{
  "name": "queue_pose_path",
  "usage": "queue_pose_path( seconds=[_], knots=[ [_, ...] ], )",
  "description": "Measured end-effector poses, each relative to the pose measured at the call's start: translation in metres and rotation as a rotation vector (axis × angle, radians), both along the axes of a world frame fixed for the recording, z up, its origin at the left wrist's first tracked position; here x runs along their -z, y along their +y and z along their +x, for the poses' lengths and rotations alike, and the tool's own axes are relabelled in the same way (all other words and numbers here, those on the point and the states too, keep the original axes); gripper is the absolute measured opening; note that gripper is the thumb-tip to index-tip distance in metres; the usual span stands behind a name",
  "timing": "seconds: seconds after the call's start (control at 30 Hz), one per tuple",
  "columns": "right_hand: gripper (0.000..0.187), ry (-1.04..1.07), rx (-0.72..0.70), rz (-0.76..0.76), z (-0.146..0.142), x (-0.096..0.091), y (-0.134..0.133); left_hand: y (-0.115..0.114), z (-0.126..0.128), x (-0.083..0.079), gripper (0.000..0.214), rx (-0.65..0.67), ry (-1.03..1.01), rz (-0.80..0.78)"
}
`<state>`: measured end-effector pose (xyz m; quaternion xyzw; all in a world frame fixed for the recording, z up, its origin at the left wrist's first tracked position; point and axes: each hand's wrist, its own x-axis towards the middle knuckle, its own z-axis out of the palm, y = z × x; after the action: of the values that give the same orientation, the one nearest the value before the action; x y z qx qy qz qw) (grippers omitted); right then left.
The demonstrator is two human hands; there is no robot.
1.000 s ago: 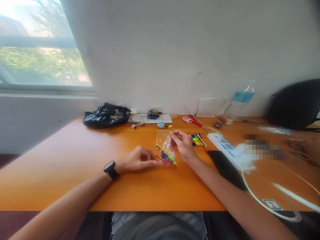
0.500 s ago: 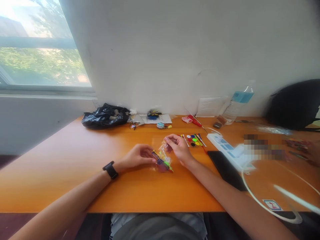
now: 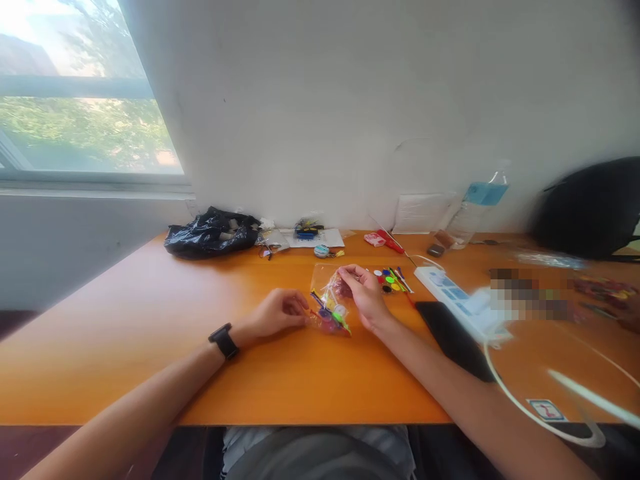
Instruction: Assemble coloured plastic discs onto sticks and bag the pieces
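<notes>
A clear plastic bag [image 3: 327, 320] with small colourful pieces inside hangs just over the orange-brown table. My right hand [image 3: 364, 293] pinches the upper right part of the bag between thumb and fingers. Dark blue, green, yellow and reddish bits show through the film. At the bag's left edge is my left hand [image 3: 280, 310], its fingers loosely curled and the thumb apart from them. Whether its fingertips touch the film is hard to see. Behind my right hand lie coloured discs and sticks [image 3: 393, 281], partly covered by it.
A white power strip [image 3: 443, 290] and a black flat object [image 3: 453, 340] lie to the right, with a white cable looping forward. At the back are a black plastic bag [image 3: 213, 233], a tape measure [image 3: 321, 251] and a bottle [image 3: 475, 207]. Another person's hand [image 3: 631, 313] shows at far right.
My right hand has moved slightly right with the bag, so the bag has shifted away from my left hand. My left thumb no longer overlaps the pieces.
</notes>
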<state>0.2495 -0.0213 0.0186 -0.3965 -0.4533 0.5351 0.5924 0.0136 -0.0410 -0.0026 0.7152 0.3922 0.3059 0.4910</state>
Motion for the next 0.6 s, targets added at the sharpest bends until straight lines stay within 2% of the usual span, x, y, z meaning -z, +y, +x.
queue_pose_path(
  seconds=[0.27,0.43,0.6],
  knots=[
    [0.039,0.065,0.021,0.027,0.005,-0.005,0.004,0.005,-0.001,0.007,0.032,-0.043,-0.058,0.011],
    [0.037,0.067,-0.069,-0.019,0.005,-0.009,0.001,0.004,0.001,0.006,0.036,-0.092,0.055,0.146],
    [0.034,0.074,-0.151,0.001,0.002,-0.011,-0.003,0.003,0.002,0.005,0.039,-0.093,0.1,0.223]
  ],
)
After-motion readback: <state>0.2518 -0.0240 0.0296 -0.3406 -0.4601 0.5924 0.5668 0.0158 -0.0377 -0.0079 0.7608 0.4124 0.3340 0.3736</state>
